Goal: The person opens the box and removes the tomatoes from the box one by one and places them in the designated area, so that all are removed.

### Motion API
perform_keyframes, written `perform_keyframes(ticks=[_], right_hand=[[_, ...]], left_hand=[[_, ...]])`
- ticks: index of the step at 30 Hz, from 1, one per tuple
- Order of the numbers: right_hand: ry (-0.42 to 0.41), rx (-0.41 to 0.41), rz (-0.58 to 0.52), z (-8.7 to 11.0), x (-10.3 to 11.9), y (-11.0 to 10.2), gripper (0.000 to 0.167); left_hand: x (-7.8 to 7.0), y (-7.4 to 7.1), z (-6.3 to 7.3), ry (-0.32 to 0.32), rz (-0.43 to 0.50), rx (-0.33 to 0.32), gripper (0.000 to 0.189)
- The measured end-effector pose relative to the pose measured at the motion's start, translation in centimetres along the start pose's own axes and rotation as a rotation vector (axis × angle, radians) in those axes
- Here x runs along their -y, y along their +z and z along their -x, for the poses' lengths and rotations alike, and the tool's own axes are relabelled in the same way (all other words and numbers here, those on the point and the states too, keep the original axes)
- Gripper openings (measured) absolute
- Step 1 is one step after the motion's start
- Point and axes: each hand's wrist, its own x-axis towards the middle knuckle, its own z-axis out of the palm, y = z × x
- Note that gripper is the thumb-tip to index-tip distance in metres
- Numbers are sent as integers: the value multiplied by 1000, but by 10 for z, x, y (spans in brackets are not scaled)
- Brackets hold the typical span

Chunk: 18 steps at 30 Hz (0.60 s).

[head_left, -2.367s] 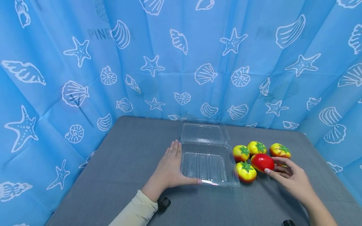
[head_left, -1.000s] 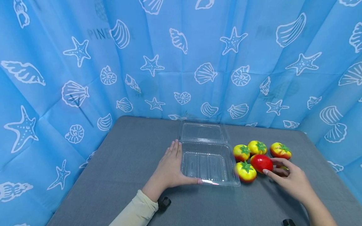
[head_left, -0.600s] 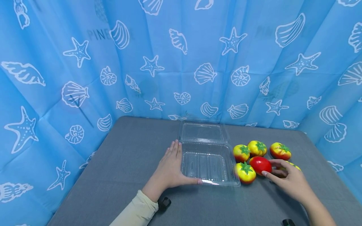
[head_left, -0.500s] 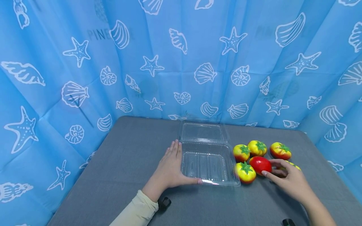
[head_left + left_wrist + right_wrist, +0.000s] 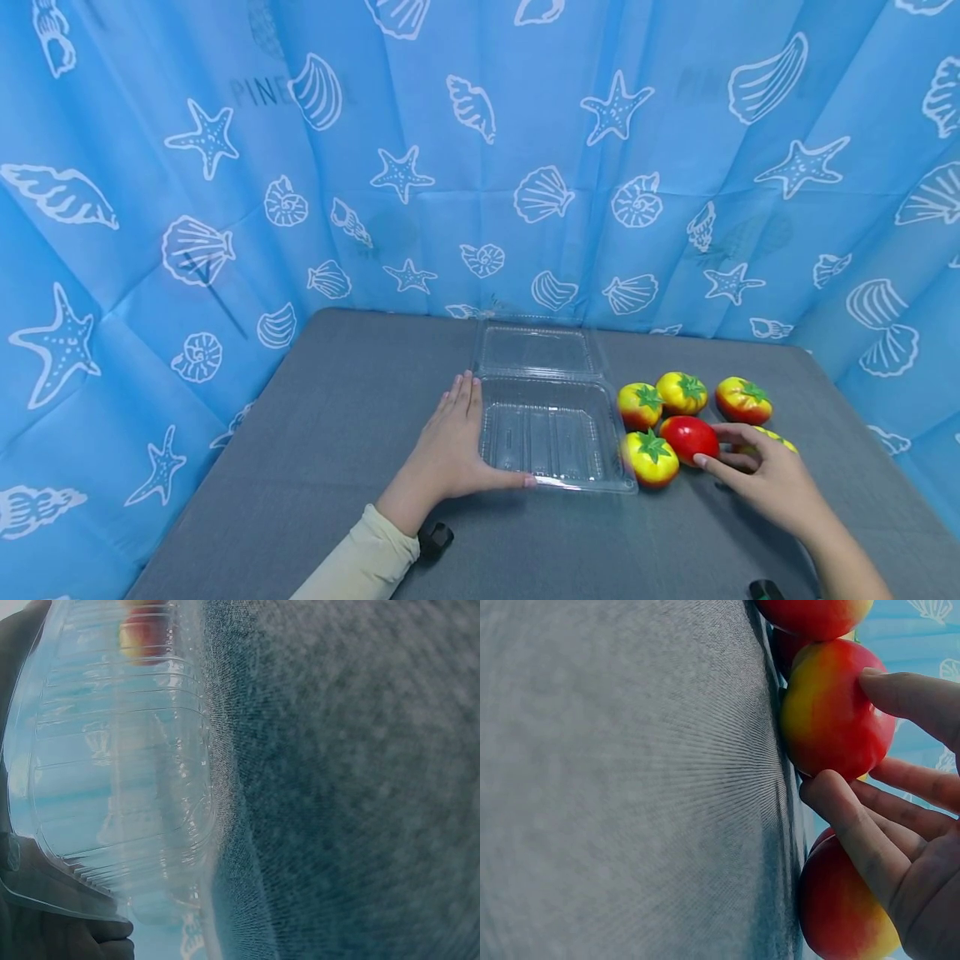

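My right hand (image 5: 776, 475) pinches a toy tomato (image 5: 688, 440) between thumb and fingers, its red underside turned up in the head view. In the right wrist view, this red and yellow tomato (image 5: 832, 712) sits close to the cloth, with finger tips on two sides of it. Several yellow-red toy tomatoes (image 5: 652, 458) with green leaf tops lie around it; one is partly hidden by the right hand. My left hand (image 5: 447, 450) rests along the left side of a clear plastic clamshell box (image 5: 555, 479), fingers straight, thumb on its front rim. The box's lid (image 5: 536, 350) lies folded back.
A grey cloth (image 5: 315, 433) covers the table, whose back edge meets a blue curtain (image 5: 465, 167) printed with shells and starfish. Dark wrist-camera parts (image 5: 435, 540) show by the left wrist. The nearest tomatoes stand against the box's right side.
My right hand has shifted the held tomato slightly left and nearer to me. More of the yellow tomato behind that hand shows now. My left hand and the box have stayed in place.
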Motion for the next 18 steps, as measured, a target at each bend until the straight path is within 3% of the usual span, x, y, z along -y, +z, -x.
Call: perform_keyframes(ticks=[18], right_hand=[[-3, 24, -20, 1, -2, -7, 69]], left_hand=[[1, 3, 0, 11, -7, -10, 159]])
